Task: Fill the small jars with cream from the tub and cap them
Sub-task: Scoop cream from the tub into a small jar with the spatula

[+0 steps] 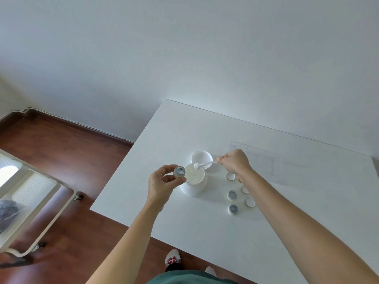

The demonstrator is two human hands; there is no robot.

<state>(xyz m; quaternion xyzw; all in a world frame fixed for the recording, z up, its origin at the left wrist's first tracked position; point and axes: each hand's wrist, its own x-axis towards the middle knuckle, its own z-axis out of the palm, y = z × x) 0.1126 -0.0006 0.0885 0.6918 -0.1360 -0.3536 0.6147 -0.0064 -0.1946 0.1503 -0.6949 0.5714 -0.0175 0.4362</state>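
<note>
Over the tub (194,177), left hand (162,181) pinches a jar (179,171), right hand (235,160) grips the spatula (205,164)

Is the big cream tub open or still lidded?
Open. The tub shows bare cream at its mouth, its lid lies on the table behind it, and the spatula tip hovers over the cream.

The scene is lit evenly by soft, diffuse daylight; the wall (184,48) and desk (205,232) are rendered in a pale, slightly bluish white. Faint, soft-edged shadows are cast on the desk beside the tub (193,181) and under the right forearm. A bright glare patch is seen at the left edge on the cart (30,191). Wide-angle distortion is evident: straight edges are bowed and splayed toward the corners. Fine detail is softened throughout.
</note>
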